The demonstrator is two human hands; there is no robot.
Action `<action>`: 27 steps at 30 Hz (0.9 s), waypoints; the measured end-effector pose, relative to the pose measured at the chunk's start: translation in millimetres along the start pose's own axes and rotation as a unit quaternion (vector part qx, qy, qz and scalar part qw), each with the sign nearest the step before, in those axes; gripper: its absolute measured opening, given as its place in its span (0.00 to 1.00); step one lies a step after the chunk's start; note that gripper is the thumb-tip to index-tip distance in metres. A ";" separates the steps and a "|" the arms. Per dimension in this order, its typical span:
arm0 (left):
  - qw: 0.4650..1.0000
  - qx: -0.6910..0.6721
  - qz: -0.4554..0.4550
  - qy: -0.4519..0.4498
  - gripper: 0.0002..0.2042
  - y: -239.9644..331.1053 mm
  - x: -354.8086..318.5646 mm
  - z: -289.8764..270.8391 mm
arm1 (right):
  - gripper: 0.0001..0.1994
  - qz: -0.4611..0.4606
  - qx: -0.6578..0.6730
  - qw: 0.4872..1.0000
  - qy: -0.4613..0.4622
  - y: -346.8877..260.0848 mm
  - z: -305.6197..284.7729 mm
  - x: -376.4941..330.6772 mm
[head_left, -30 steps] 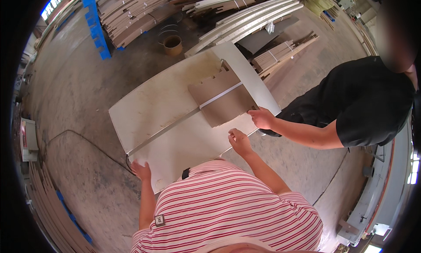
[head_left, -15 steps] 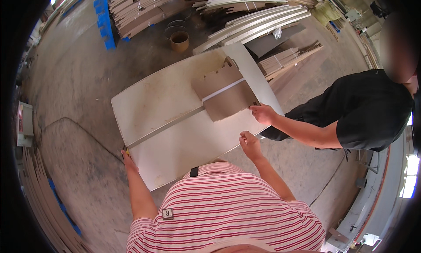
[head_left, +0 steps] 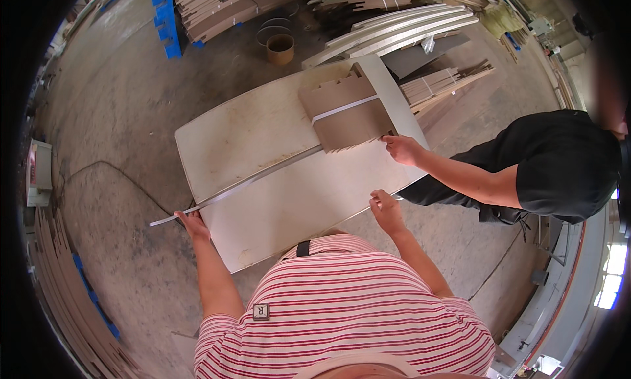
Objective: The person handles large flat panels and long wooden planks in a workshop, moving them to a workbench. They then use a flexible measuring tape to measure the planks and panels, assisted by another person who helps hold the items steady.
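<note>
At the left, the person's left forearm rises nearly straight from the lower edge, its hand just off the corner side of the desk, fingertips pointing up and inward at a long pale strap. The fingers meet the strap, though the view is too small to tell whether they are closed on it. The strap runs along the desk's groove, its free end jutting past the left edge, its other end reaching the brown stack of panels (banded by a white strap) on the desk's far right part. The right forearm slants up and left; its hand, curled into a loose, seemingly empty fist, hovers near the front edge. Rightmost, a co-worker's hand touches the stack's near corner.
</note>
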State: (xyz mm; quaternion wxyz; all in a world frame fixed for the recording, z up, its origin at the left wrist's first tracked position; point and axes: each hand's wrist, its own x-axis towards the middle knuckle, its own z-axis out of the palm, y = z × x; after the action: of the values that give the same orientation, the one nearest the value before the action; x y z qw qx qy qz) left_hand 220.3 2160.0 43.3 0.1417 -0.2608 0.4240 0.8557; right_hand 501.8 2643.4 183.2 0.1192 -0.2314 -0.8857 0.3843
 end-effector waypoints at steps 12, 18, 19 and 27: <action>0.938 0.079 0.336 -0.024 0.22 36.1 -42.9 171.3 | 0.08 -0.120 0.002 0.992 -0.025 -52.6 0.4 51.4; 0.387 0.757 0.495 -0.178 0.24 4.8 -159.9 306.0 | 0.19 -0.462 -0.111 0.878 -0.060 -172.3 24.7 122.3; 0.367 0.781 0.464 -0.200 0.24 2.5 -174.7 314.3 | 0.18 -0.460 -0.198 0.864 -0.044 -163.0 29.7 138.9; 0.534 0.634 0.552 -0.088 0.22 91.6 -187.2 276.5 | 0.08 -0.251 0.040 0.948 0.190 18.9 -35.6 268.0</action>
State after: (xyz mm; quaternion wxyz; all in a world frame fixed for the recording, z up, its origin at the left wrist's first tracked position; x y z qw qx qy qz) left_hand 241.9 2322.0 348.5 -0.1941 0.2606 0.9005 0.2889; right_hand 290.0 2811.3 202.2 0.3868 -0.0655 -0.8602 0.3258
